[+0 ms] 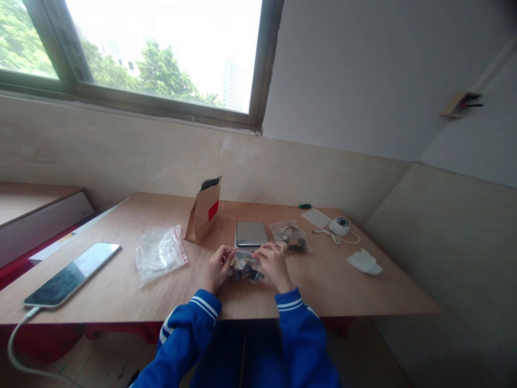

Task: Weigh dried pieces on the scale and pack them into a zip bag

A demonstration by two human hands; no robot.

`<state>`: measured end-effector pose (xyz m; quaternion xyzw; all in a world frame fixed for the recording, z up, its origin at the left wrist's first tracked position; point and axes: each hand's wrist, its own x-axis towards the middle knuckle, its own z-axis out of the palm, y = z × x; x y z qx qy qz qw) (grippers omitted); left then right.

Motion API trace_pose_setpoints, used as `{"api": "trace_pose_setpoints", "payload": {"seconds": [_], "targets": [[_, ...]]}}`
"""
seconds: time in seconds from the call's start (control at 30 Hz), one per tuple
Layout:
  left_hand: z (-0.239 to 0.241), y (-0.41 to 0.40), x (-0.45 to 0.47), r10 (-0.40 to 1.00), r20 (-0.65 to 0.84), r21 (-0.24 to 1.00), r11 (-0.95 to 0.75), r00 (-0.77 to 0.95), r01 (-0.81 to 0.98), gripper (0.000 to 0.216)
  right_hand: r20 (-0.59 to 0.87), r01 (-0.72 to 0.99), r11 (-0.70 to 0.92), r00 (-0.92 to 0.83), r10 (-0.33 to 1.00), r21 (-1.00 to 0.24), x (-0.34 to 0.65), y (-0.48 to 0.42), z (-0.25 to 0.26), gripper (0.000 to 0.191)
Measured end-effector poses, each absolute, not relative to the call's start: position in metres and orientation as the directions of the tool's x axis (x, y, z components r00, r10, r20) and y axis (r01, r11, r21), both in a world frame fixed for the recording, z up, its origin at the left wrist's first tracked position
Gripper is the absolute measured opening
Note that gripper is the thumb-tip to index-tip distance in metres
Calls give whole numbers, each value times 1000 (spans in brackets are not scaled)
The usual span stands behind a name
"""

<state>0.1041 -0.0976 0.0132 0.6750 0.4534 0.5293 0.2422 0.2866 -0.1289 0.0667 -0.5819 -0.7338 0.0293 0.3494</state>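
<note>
A small clear zip bag (pixel 244 269) with dark pieces inside lies on the wooden table (pixel 121 291) between my hands. My left hand (pixel 218 266) pinches its left top corner, fingers closed. My right hand (pixel 274 261) grips its right top edge, fingers curled over it. Just behind the bag sits a small flat scale (pixel 251 234) with a shiny plate. A second filled clear bag (pixel 290 237) lies to the right of the scale. A brown paper pouch (pixel 204 211) with a red label stands open behind and to the left.
A stack of empty zip bags (pixel 160 253) lies left of my hands. A tablet (pixel 72 274) with a white cable rests at the far left. At the right are a white card (pixel 315 217), a round white device (pixel 340 226) with a cord, and a crumpled white tissue (pixel 364 262).
</note>
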Motion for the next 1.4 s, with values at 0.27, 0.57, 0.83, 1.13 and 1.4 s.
{"api": "trace_pose_setpoints", "payload": {"seconds": [0.27, 0.57, 0.83, 1.13, 1.4], "targets": [[11, -97, 102, 869, 496, 821, -467, -5, 329, 26, 429, 775, 369, -141, 892, -512, 289, -134, 66, 15], [9, -98, 102, 836, 548, 778, -519, 23, 354, 37, 446, 740, 413, -171, 879, -531, 297, -134, 64, 17], [13, -100, 100, 823, 567, 772, -540, 21, 335, 37, 410, 739, 405, -191, 892, -538, 302, -139, 69, 17], [11, -102, 102, 797, 587, 737, -599, 144, 312, 35, 339, 716, 305, -101, 935, -628, 330, -149, 72, 24], [11, -100, 99, 858, 512, 823, -502, 35, 265, 40, 330, 706, 264, -46, 943, -657, 376, -158, 77, 27]]}}
